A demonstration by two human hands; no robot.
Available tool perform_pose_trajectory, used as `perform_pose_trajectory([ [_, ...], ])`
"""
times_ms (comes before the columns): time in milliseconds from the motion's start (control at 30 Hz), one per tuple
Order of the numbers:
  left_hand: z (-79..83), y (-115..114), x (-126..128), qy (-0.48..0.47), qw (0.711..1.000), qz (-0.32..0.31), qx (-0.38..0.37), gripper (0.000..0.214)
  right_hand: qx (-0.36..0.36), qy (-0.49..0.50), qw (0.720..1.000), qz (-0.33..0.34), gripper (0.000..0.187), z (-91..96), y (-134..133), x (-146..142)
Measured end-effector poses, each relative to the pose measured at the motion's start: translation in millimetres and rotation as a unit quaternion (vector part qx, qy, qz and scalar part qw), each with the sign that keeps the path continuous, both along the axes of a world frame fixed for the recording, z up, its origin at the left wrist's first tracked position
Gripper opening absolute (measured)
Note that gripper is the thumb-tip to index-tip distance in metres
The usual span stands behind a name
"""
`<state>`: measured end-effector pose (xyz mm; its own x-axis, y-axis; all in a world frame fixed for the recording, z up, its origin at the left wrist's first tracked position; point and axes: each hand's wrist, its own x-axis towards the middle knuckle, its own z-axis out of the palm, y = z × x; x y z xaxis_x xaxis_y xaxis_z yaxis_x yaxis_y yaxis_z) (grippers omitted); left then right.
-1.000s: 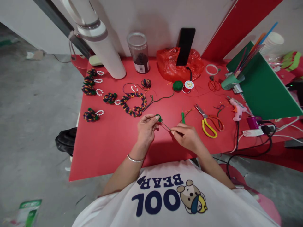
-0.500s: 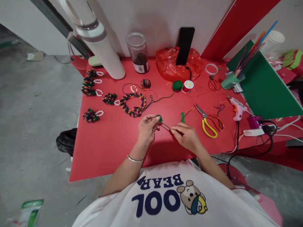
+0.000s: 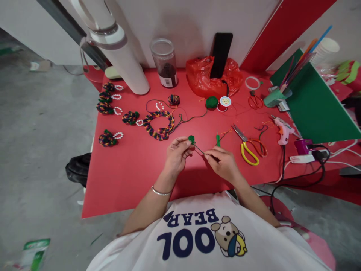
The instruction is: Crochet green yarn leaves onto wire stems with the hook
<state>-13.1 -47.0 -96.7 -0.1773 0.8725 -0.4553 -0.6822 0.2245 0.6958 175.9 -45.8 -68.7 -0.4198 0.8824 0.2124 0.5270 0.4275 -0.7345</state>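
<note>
Near the front of the red table, my left hand [image 3: 178, 151] pinches a small green crocheted piece [image 3: 191, 139] between thumb and fingertips. From that piece a thin green yarn strand [image 3: 199, 149] runs straight to my right hand [image 3: 221, 161], whose thumb and forefinger are closed on its end. Just beyond the right hand lies a green-handled tool [image 3: 218, 140], partly hidden by the fingers. A multicoloured crocheted strip [image 3: 149, 130] curls in a loop behind my left hand. Farther back sit a green yarn ball [image 3: 211, 102] and a multicoloured yarn ball [image 3: 173, 99].
Yellow-and-red-handled scissors [image 3: 248, 146] and a pink glue gun [image 3: 284, 130] with cables lie to the right. Several crocheted flowers with bead loops [image 3: 107, 138] line the left. A white bottle [image 3: 126, 64], a jar [image 3: 166, 67] and a phone [image 3: 221, 54] stand at the back.
My left hand has shifted slightly right and turned the green piece, so more of it shows. The right hand still pinches the strand, almost unmoved.
</note>
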Motion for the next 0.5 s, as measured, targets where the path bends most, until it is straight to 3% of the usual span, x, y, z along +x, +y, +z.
perform_pose_trajectory([
  [500,-3.7,-0.3,1.8,0.021,0.999,-0.023,0.015,0.045,-0.010,0.001,1.000,-0.010,0.020,-4.7,-0.6,-0.4],
])
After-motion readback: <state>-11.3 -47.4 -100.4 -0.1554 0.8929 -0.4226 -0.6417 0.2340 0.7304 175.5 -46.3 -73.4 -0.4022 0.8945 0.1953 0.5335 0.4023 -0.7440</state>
